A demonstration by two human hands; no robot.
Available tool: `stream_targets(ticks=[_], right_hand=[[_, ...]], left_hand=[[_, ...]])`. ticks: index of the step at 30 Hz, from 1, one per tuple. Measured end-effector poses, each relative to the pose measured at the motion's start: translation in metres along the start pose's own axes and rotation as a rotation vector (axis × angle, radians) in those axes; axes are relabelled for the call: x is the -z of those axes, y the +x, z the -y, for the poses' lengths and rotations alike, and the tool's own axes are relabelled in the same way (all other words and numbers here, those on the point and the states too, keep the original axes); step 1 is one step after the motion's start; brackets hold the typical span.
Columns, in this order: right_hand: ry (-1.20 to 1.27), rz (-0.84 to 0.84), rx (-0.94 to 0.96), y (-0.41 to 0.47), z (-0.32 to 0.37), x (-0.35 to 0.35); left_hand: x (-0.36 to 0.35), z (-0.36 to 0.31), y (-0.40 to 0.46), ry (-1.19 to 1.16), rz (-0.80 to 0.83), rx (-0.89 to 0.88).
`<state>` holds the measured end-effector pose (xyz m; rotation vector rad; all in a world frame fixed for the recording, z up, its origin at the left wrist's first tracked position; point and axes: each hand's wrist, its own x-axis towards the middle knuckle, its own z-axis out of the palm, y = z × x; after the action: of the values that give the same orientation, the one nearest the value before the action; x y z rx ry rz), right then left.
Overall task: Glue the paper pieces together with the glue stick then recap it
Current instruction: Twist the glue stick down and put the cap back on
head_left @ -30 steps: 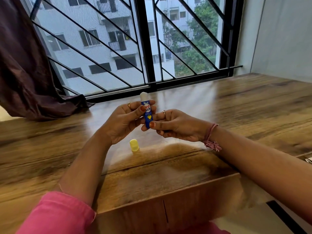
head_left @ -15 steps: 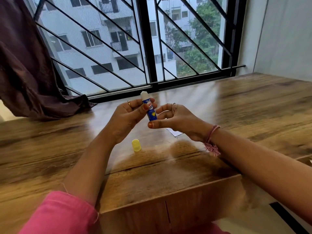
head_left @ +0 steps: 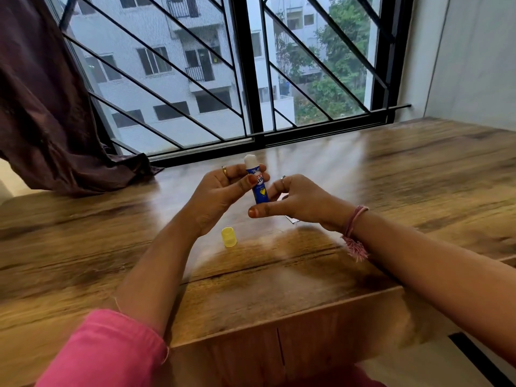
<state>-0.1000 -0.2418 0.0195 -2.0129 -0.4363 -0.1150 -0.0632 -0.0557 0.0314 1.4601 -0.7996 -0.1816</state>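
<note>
Soft daylight from window (head_left: 251,65); glare across table (head_left: 307,169); motion blur at right; wide-angle bending at edges.

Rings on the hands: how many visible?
2. A gold ring on a left hand finger; a silver ring on a right hand finger. Others may be hidden.

The blue glue stick (head_left: 258,183) stands upright and uncapped, white glue showing at its top. Its yellow cap (head_left: 229,237) rests on the table nearby. A white corner (head_left: 290,219), possibly paper, peeks out beyond.
</note>
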Motion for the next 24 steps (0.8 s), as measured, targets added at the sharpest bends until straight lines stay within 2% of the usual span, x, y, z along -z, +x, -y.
stream_targets(ticks=[3,9,14,20,22,24], right_hand=[[-0.068,-0.046,0.045,0.0007,-0.0023,-0.0057],[0.027,0.178,0.004,-0.0054,0.0055,-0.0011],[0.042,0.082,0.020,-0.0056,0.0040,-0.0024],[-0.036,-0.138,0.055,-0.0024,-0.0021,-0.0104],[-0.060,-0.098,0.059,-0.0026,-0.0008,-0.0093],[-0.020,0.032,0.024,-0.0037,0.0013,-0.0063]], left_hand=[[0.0004,0.0007,0.0002,-0.012,0.008,0.011],[0.0039,0.0003,-0.0009,-0.024,0.032,0.006],[0.0034,-0.0008,-0.0019,-0.034,0.047,0.010],[0.0016,-0.0001,-0.0005,-0.036,0.049,0.012],[0.0017,-0.0003,-0.0004,-0.050,0.046,0.013],[0.0029,0.0003,-0.0007,-0.049,0.054,0.012]])
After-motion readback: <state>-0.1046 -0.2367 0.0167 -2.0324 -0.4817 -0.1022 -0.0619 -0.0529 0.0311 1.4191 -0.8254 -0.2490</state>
